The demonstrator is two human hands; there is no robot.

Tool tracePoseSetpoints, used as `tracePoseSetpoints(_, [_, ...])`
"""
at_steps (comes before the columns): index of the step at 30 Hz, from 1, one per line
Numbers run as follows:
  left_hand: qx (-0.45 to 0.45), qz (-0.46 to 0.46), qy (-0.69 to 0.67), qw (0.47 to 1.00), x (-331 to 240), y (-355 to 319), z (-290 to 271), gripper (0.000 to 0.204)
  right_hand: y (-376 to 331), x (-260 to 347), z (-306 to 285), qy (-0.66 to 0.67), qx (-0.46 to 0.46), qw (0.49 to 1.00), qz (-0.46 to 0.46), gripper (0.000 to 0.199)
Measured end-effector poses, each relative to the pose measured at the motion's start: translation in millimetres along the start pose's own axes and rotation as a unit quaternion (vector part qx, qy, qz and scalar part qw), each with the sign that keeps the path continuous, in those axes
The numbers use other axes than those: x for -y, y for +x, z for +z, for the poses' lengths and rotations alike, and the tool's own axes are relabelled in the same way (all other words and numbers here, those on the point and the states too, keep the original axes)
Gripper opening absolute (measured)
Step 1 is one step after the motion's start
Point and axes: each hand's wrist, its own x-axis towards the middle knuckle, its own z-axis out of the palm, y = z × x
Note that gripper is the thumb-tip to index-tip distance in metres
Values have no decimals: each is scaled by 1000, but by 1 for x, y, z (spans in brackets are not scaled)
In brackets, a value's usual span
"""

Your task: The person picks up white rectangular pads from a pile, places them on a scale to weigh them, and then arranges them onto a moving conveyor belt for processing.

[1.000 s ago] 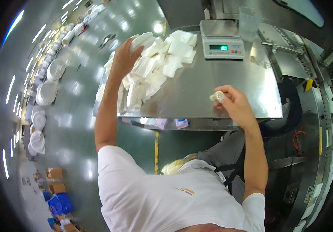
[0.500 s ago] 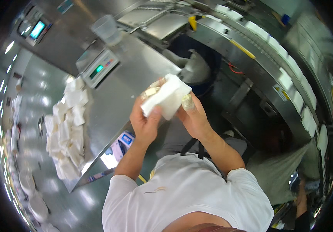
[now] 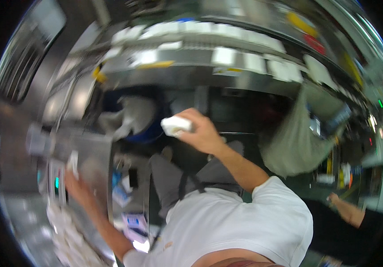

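Observation:
Over the floor in front of me, my right hand (image 3: 198, 131) is closed round a small folded white sheet (image 3: 173, 126), its material unclear. My left hand (image 3: 74, 178) reaches out over the steel table at the left, smeared by motion, its finger pose unclear. A narrow white shape (image 3: 74, 161) shows at its fingertips; whether it is held cannot be made out. Close beside that hand is a digital scale (image 3: 57, 181) with a green display. A heap of white folded sheets (image 3: 73, 236) lies on the table nearer to me.
A conveyor (image 3: 187, 62) carrying several white folded pieces (image 3: 223, 56) crosses the far side. Below it stands a dark blue bin (image 3: 149, 127) with a grey liner. A clear plastic jug (image 3: 38, 140) is behind the scale. Right: a large greenish bag (image 3: 285, 144) and another person's arm (image 3: 349, 211).
My view has swung to the right. My hands, together on the white sheet before, are now apart: the right keeps a folded white sheet, the left has moved out toward the scale.

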Motion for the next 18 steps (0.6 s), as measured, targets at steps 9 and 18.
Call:
tracePoseSetpoints(9, [122,162,161,966,-29,-14,-50,76,9,-20,-81,167,-10,979,114,34])
tracePoseSetpoints(18, [308,-195,-718,592,-343,35,48,62,-1,-15,-79,282,-5,949,141,35])
